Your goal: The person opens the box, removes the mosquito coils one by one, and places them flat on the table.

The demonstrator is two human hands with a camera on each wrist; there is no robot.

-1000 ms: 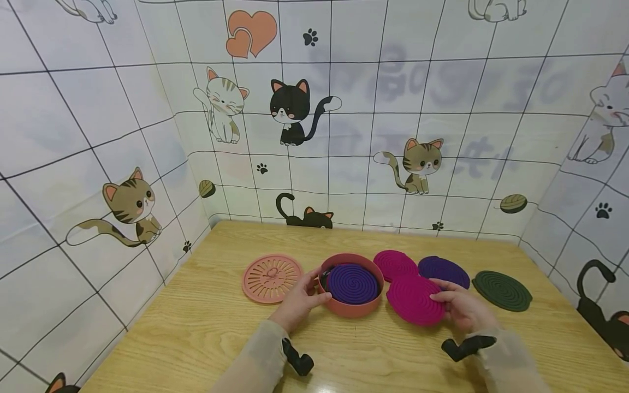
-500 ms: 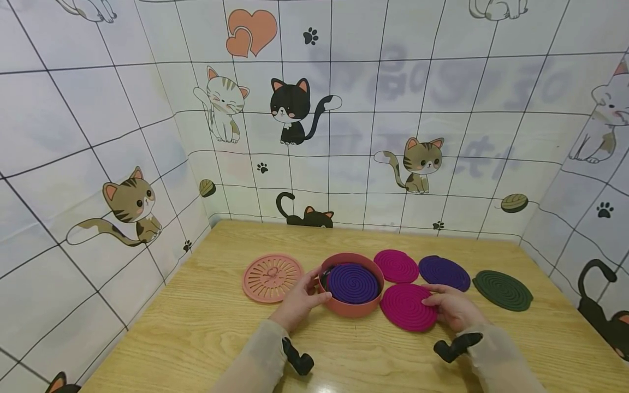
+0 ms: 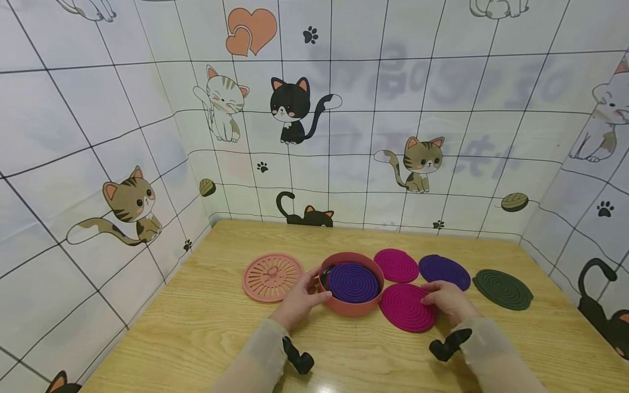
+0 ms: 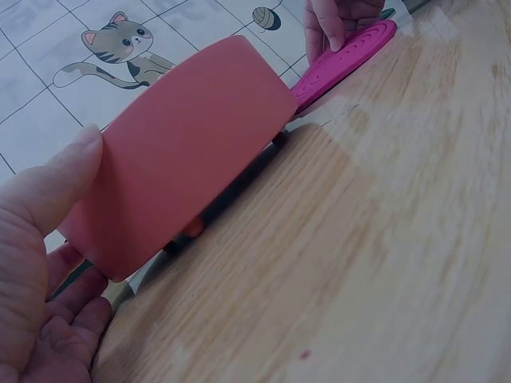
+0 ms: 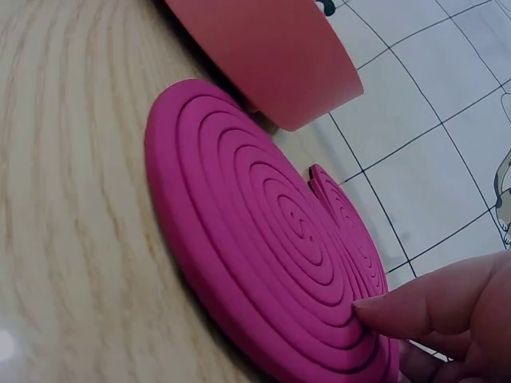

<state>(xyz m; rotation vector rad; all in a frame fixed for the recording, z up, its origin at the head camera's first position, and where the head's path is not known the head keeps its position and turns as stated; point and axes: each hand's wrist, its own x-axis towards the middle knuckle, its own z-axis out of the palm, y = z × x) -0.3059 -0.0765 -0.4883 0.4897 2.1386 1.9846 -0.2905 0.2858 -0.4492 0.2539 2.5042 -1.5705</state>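
Observation:
A round coral holder stands near the table's middle with a purple spiral coaster inside. My left hand grips its left side, thumb on the near wall and fingers behind it. Right of the holder, a magenta spiral coaster lies flat at the tabletop, its left edge close by the holder's wall. My right hand pinches this coaster at its right edge, with the thumb on the ridged top. The other fingers are partly hidden at the rim.
A second magenta coaster lies just behind the pinched one. Further right are another purple coaster and a dark green coaster. A slotted pink lid lies left of the holder. Cat-print cloth walls surround the table.
My right hand has moved left and down with the magenta coaster, from tilted above the table to flat beside the holder. The left hand and holder have stayed put.

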